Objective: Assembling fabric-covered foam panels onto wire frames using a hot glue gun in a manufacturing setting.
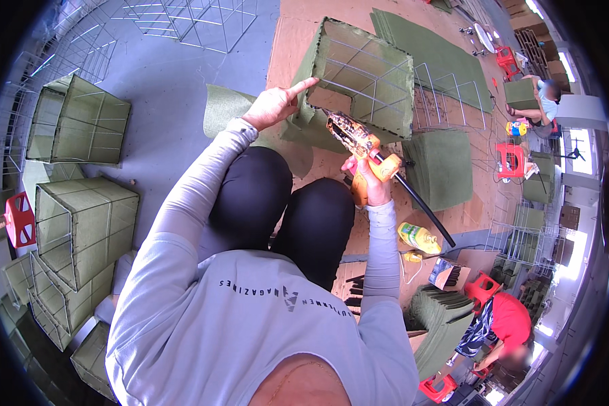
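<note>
In front of my knees, an open box point(400, 95) of green felt-like sheet on a metal wire frame lies tilted, its opening toward me. My left hand point(277, 107) is at its left edge, index finger stretched along the rim and the other fingers curled against the green wall; their grip is partly hidden. Closed around the handle of an orange hot glue gun point(384, 167) is my right hand point(372, 184). The gun's nozzle end, crusted with dark residue, points at the box's lower edge. A long black glue stick point(426, 212) runs out of its back.
Flat green sheets point(440, 169) are stacked right of the box, near a bare wire frame point(446, 98). A yellow bag point(418, 238) lies by my right forearm. Finished-looking green boxes point(88, 216) stand at left. Two people work at right, one in a red shirt point(511, 318).
</note>
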Demonstrator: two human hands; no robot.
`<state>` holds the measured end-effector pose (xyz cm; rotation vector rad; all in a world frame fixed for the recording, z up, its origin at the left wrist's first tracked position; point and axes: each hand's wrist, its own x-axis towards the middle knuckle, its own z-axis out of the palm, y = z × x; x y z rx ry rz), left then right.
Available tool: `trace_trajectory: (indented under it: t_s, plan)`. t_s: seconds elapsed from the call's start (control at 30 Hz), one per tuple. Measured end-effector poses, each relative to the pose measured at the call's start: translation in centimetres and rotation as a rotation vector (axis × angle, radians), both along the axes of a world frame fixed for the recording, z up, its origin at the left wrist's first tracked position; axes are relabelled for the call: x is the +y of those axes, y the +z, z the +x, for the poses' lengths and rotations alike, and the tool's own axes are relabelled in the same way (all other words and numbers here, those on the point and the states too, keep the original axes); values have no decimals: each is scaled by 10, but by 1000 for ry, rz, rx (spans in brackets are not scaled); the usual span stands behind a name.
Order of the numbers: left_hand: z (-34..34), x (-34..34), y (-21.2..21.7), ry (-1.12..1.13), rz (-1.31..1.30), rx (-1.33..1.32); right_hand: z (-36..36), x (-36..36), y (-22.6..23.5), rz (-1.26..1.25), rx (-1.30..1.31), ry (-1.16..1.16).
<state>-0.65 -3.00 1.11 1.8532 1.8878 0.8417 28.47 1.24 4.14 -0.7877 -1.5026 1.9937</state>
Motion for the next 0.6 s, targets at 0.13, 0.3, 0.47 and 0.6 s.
trace_trajectory:
  t_s: [0.13, 0.3, 0.47, 0.6]
  plan:
    - [-2, 1, -3, 6, -21, 4, 3, 0, -2, -25, -3, -9]
    - [-2, 1, -4, -2, -28, -15, 8, 1, 0, 13, -7, -1]
    - [-1, -1, -1, 6, -41, -8, 11, -2, -1, -2, 7, -15]
    - [-2, -1, -4, 9, -30, -23, 11, -3, 2, -13, 40, -41]
